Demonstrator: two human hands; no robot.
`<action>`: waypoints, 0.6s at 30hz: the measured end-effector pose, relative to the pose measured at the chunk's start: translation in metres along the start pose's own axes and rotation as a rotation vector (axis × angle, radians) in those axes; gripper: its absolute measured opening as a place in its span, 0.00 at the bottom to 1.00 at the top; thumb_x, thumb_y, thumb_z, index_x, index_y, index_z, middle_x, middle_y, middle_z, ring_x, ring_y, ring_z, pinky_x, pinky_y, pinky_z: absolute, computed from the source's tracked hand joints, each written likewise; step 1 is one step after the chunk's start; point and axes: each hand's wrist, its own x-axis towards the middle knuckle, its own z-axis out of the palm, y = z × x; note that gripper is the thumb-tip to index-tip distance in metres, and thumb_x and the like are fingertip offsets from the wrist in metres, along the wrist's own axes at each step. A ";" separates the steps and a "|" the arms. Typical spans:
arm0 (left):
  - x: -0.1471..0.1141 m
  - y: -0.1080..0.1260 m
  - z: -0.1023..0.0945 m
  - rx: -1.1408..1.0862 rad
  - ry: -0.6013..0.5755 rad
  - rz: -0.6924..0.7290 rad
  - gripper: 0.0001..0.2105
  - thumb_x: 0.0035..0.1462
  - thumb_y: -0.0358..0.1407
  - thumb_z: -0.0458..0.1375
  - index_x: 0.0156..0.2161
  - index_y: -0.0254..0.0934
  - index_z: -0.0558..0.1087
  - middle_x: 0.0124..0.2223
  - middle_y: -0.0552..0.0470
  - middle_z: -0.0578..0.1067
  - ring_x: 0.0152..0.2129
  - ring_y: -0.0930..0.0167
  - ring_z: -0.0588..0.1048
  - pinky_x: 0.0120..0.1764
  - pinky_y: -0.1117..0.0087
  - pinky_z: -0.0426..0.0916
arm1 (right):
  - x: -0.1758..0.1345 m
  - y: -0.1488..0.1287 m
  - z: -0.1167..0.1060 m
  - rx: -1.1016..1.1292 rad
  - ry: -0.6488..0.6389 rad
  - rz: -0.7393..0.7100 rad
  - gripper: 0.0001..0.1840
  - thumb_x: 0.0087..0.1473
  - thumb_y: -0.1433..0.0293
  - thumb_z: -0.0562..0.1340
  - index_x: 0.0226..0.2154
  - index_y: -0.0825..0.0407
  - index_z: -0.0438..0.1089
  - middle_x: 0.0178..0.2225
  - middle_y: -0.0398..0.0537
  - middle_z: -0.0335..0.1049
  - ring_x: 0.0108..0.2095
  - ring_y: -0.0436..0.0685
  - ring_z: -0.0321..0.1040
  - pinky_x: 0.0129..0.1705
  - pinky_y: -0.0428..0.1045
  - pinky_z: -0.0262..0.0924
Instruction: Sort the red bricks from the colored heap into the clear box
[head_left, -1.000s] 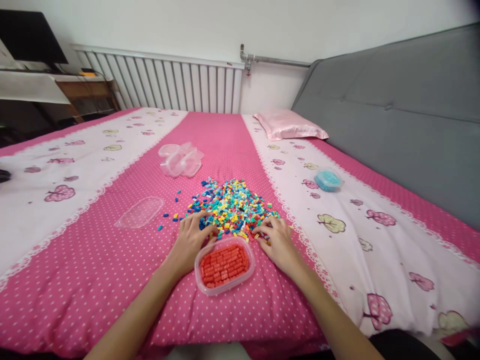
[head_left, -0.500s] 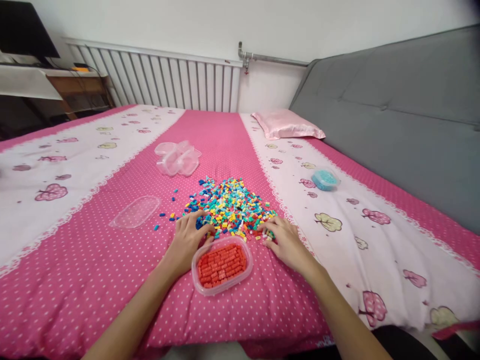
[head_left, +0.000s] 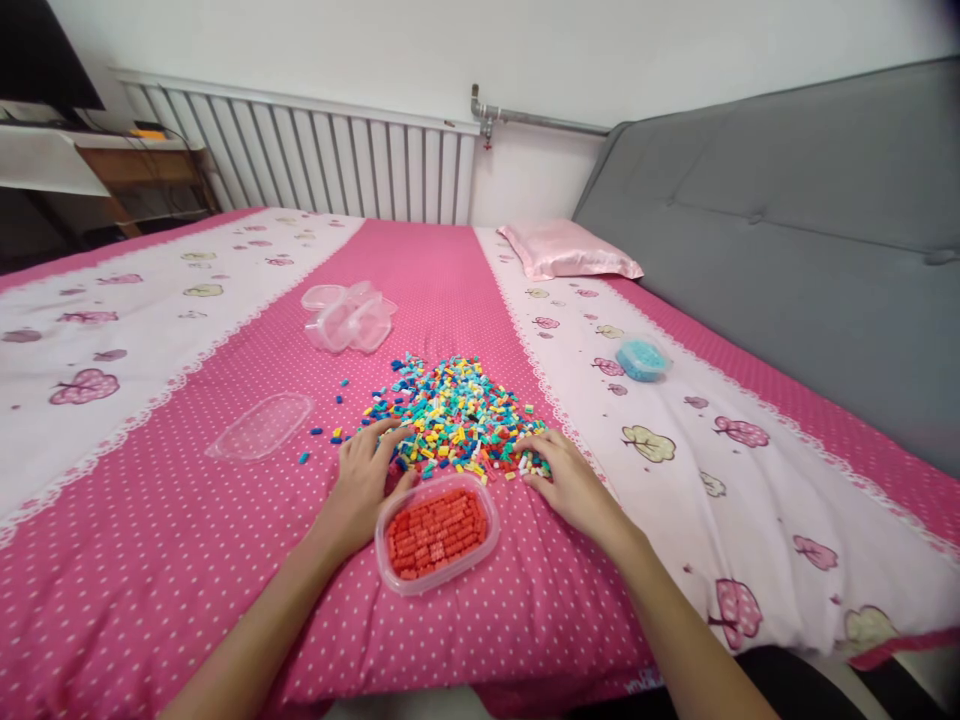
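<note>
- In left hand (head_left: 365,472) and right hand (head_left: 568,482), fingers are curled at the brick pile (head_left: 459,412)'s near edge; whether anything is gripped cannot be told.
- Red bricks (head_left: 437,532) are held in a tub (head_left: 453,574) between the forearms.
- White hem lettering (head_left: 643,685) cannot be read.

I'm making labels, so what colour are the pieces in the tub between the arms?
Red pieces, clearest in the head view.

Multicoloured brick heap (head_left: 466,412) beyond red-filled tub (head_left: 452,574)
</note>
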 end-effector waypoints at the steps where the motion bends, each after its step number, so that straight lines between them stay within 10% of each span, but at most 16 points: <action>1: 0.000 -0.001 0.000 -0.002 -0.001 -0.008 0.20 0.67 0.44 0.54 0.61 0.42 0.65 0.61 0.42 0.67 0.59 0.55 0.66 0.59 0.47 0.60 | 0.000 0.000 0.002 -0.001 0.019 -0.009 0.17 0.54 0.77 0.67 0.46 0.47 0.74 0.46 0.49 0.70 0.50 0.61 0.69 0.55 0.56 0.62; 8: 0.001 -0.004 0.002 -0.009 -0.031 -0.005 0.17 0.68 0.45 0.51 0.57 0.43 0.70 0.63 0.42 0.67 0.61 0.54 0.66 0.60 0.46 0.61 | 0.007 -0.009 0.019 -0.083 0.251 -0.001 0.07 0.61 0.68 0.64 0.41 0.46 0.77 0.44 0.50 0.70 0.48 0.62 0.66 0.55 0.58 0.61; 18: 0.000 -0.001 0.001 -0.020 -0.038 0.017 0.15 0.69 0.44 0.52 0.55 0.43 0.71 0.61 0.45 0.69 0.59 0.58 0.67 0.60 0.50 0.61 | 0.007 0.006 0.054 -0.258 0.340 0.165 0.28 0.66 0.58 0.52 0.64 0.50 0.63 0.64 0.62 0.59 0.65 0.70 0.55 0.64 0.68 0.53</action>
